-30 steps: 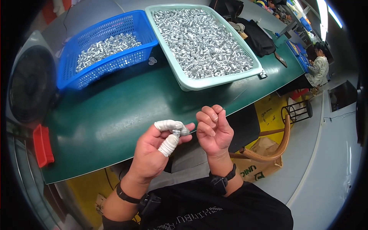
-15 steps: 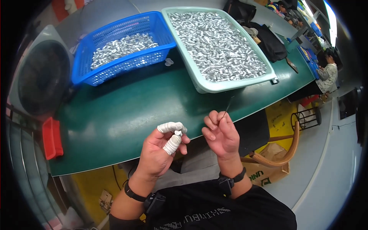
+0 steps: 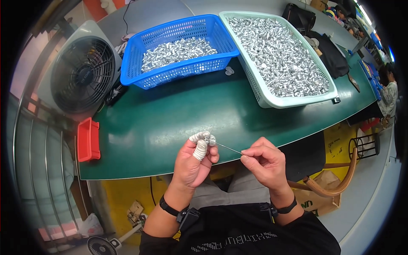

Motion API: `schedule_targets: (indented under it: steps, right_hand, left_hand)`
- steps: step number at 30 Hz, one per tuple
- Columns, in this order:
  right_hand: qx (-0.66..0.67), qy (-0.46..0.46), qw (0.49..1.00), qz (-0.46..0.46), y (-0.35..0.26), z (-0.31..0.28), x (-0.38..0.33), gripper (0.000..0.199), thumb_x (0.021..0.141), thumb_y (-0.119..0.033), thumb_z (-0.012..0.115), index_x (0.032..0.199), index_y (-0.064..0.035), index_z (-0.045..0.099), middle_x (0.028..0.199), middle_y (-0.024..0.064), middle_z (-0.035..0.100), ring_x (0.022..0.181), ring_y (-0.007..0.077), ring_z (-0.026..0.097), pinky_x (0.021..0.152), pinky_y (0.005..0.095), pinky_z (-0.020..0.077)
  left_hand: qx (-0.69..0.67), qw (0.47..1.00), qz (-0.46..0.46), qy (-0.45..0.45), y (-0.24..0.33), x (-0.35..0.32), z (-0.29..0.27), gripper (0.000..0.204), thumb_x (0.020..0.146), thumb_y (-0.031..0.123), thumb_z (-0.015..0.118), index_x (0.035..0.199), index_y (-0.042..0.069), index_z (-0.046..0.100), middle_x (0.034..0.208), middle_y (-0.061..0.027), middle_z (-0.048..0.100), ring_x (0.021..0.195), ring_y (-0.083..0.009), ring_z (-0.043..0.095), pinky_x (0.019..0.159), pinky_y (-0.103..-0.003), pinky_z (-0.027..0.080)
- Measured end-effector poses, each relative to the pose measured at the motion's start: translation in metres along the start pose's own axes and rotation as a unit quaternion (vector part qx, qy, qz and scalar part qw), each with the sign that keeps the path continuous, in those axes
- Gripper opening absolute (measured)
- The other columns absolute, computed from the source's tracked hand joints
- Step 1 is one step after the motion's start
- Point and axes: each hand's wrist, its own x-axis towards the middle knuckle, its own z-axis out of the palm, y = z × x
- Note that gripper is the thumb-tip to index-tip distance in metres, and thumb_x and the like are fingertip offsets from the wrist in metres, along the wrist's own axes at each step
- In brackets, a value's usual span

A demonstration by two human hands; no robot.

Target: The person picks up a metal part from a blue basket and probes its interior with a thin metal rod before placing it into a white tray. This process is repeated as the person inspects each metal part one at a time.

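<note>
My left hand (image 3: 189,169), with white tape wrapped round its thumb and fingertips, pinches a small silver metal part (image 3: 207,139) over the front edge of the green table. To its right, my right hand (image 3: 267,165) is closed in a pinch on the end of a thin metal rod (image 3: 229,148). The rod slants up and left until its far tip meets the part or lies right against it; the taped fingers partly hide that spot. Beyond my hands, a blue basket (image 3: 182,70) and a pale green basket (image 3: 293,102) hold piles of similar small silver parts.
Several small discs (image 3: 229,71) lie by the blue basket on the green table (image 3: 170,114). A red tray (image 3: 88,140) sits at the left edge, near a box fan (image 3: 85,72). At right are a black bag (image 3: 329,55), a wooden chair arm (image 3: 335,187) and, farther off, another person.
My right hand has turned and lowered the rod from pointing upward to reaching the part in my left hand. The whole view has shifted, so the table and baskets appear farther right.
</note>
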Motion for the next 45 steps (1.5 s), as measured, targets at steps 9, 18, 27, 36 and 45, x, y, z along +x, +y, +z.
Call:
schedule_targets:
  steps: [9,18,27,36,45]
  right_hand:
    - [-0.028,0.003,1.0,0.006,-0.002,-0.002,-0.001,0.014,0.081,0.009,0.07,0.093,0.0009,0.072,0.086,0.0041,0.058,0.069,0.0059,0.052,0.058,0.0189,0.039]
    - [-0.094,-0.009,0.995,-0.018,-0.017,-0.012,0.001,0.013,0.081,0.007,0.071,0.091,0.0001,0.072,0.083,0.0037,0.058,0.067,0.0056,0.052,0.056,0.0186,0.0375]
    - [0.039,-0.075,0.995,0.059,-0.009,-0.01,0.0,0.013,0.079,0.008,0.072,0.09,0.0006,0.071,0.076,0.004,0.057,0.066,0.0078,0.052,0.052,0.0226,0.0375]
    - [-0.35,0.001,0.878,-0.327,-0.004,-0.006,0.01,0.013,0.079,0.009,0.072,0.089,0.0009,0.07,0.077,0.0043,0.056,0.065,0.0107,0.052,0.053,0.0255,0.039]
    - [0.039,-0.043,0.998,-0.026,0.002,0.003,-0.003,0.013,0.077,0.01,0.073,0.085,-0.0001,0.068,0.077,0.0062,0.055,0.06,0.0155,0.05,0.052,0.0272,0.0388]
  left_hand:
    - [0.001,1.0,-0.009,-0.002,0.0,0.001,0.0,0.026,0.098,0.016,0.06,0.122,0.007,0.058,0.106,-0.006,0.062,0.086,-0.016,0.056,0.072,-0.03,0.047]
    - [0.045,0.999,-0.017,0.004,0.0,0.0,0.004,0.02,0.098,0.011,0.059,0.117,0.006,0.061,0.105,-0.0075,0.062,0.085,-0.0165,0.057,0.071,-0.031,0.048]
    - [0.081,0.991,-0.096,-0.033,0.005,-0.008,0.012,0.016,0.096,0.006,0.06,0.112,0.004,0.063,0.094,-0.0072,0.065,0.075,-0.0147,0.06,0.061,-0.028,0.049]
    - [0.105,0.981,-0.074,0.143,0.003,0.001,0.057,0.008,0.094,0.009,0.065,0.091,0.004,0.059,0.079,-0.0069,0.062,0.056,-0.0115,0.054,0.045,-0.025,0.041]
    - [0.208,0.974,-0.09,0.021,0.01,-0.008,0.02,0.014,0.094,0.014,0.065,0.1,0.003,0.06,0.088,-0.0091,0.062,0.07,-0.0134,0.058,0.049,-0.026,0.044]
